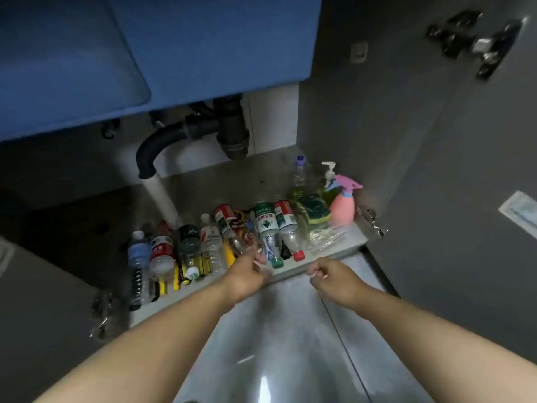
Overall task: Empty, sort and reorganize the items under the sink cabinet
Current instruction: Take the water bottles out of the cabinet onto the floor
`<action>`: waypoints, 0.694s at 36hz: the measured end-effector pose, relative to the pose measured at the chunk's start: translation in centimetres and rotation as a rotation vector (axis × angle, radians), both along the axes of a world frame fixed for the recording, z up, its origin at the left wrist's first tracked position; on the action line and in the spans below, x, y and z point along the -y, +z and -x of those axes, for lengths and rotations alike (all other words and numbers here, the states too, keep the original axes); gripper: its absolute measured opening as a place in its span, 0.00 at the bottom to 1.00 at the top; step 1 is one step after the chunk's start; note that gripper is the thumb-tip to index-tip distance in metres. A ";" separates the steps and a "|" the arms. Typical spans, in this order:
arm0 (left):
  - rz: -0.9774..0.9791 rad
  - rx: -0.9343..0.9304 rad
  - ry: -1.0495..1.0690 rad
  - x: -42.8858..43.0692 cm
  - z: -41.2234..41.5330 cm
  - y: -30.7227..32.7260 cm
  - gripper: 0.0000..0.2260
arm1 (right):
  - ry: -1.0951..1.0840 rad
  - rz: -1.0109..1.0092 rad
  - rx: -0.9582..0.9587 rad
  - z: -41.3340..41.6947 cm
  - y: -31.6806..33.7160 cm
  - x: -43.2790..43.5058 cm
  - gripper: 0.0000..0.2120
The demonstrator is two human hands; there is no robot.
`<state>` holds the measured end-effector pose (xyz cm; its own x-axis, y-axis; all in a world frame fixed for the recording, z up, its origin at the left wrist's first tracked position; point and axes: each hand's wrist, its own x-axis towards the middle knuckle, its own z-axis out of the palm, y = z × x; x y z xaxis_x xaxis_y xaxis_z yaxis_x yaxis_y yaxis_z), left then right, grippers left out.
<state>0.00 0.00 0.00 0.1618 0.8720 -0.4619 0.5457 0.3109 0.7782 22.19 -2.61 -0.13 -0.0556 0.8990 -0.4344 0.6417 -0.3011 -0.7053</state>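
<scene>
Your right hand (pixel 329 279) pinches a thin white stick (pixel 318 275) just in front of the cabinet floor (pixel 226 175). Your left hand (pixel 247 276) is curled beside a clear bottle's neck (whether it grips anything, I cannot tell). Ribbed clear plastic bottles (pixel 210 245) lie side by side along the front edge. At the right stand a smooth pink spray bottle (pixel 343 207), a pump bottle (pixel 327 181) and a wrapped green sponge (pixel 312 210). A black drain pipe (pixel 232 132) hangs behind them.

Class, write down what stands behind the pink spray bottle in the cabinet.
A pump bottle with a white pump head and greenish contents stands behind the pink spray bottle. Its base is covered, so unseen.
</scene>
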 end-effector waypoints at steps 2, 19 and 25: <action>0.058 -0.010 -0.023 0.4 0.4 0.3 0.14 | 0.043 0.012 0.012 0.0 1.1 0.5 0.08; -0.168 -0.289 0.245 -12.6 -4.2 -6.2 0.41 | 0.124 -0.235 0.200 2.3 -5.5 -12.3 0.26; -0.208 -0.388 0.234 -14.9 -4.7 -9.0 0.38 | 0.048 -0.204 0.403 4.9 -9.0 -16.1 0.30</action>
<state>4.66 14.87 -9.04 -0.1981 0.9447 -0.2614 0.7415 0.3188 0.5903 17.33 13.53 -9.09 0.0376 0.9690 -0.2441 0.8872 -0.1448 -0.4381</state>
